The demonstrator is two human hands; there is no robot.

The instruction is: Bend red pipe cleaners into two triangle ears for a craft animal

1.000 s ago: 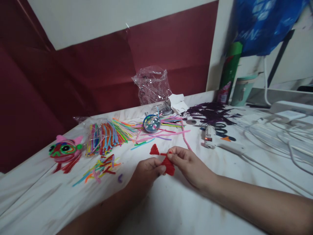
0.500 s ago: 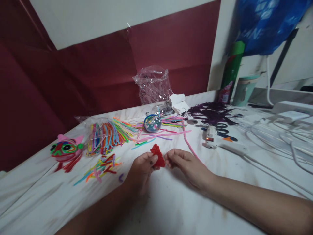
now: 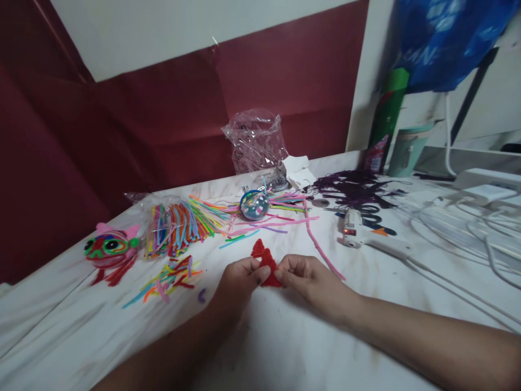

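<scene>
A red fuzzy piece (image 3: pixel 268 269) is held above the white marbled table, between my two hands. My left hand (image 3: pixel 243 279) pinches its left side with thumb and fingers. On the right side, my right hand (image 3: pixel 300 274) grips the piece's edge between thumb and fingertips. Part of the red piece sticks up above my thumbs, with a ridged tip. Behind the hands lie loose pink pipe cleaners (image 3: pixel 321 250) and a clear ball (image 3: pixel 254 205) with colourful bits.
Left: a pink fish-like craft (image 3: pixel 110 248), bagged pipe cleaners (image 3: pixel 175 228) and cut pieces (image 3: pixel 169 282). Right: a white glue gun (image 3: pixel 382 245) with its cable, scissors (image 3: pixel 368 212), purple strands (image 3: pixel 350 187), a green can (image 3: pixel 388 114) and a cup (image 3: pixel 409 149).
My right hand has closed on the right side of the red piece, which now looks turned and spread, its top tip bent left.
</scene>
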